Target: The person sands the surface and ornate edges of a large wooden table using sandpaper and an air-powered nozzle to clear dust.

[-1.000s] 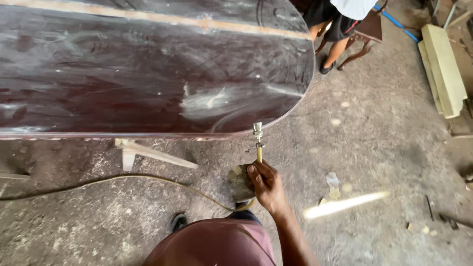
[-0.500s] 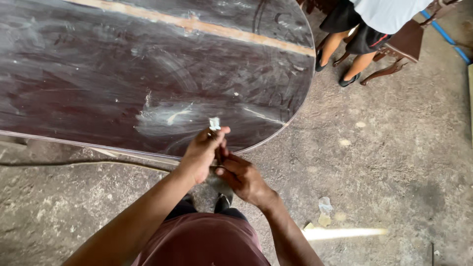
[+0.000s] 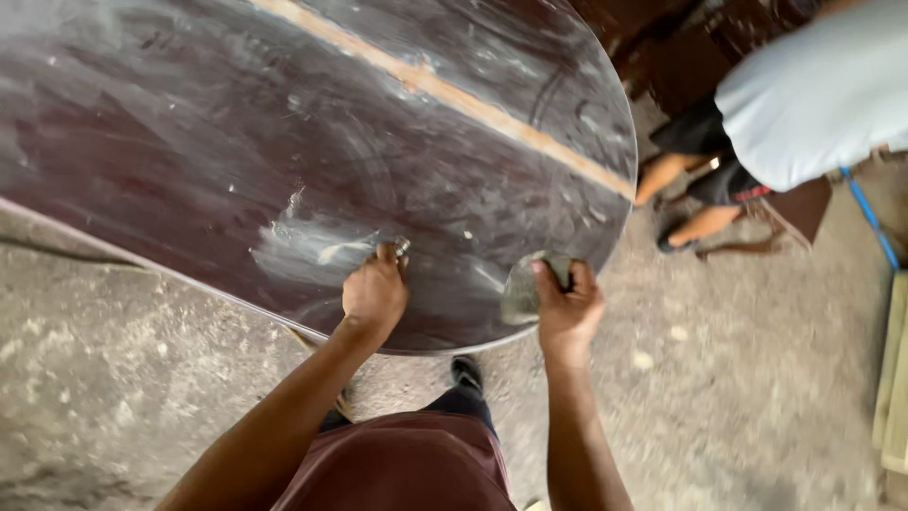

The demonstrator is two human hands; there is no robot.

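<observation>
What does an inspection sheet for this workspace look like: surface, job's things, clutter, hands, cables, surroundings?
Surface: dark oval tabletop, glossy, with a pale stripe running across it and a whitish smeared patch near the front edge.
Job's things: small metal-tipped tool at the smeared patch; greyish pad at the table's edge.
Clutter: small pale scraps on the concrete floor.
Hands: left hand closed around the small tool, on the tabletop; right hand gripping the pad.
Cables: dark cable on the floor at left; blue line at right.
Surroundings: another person seated beyond the table; pale boards at the right edge.
</observation>
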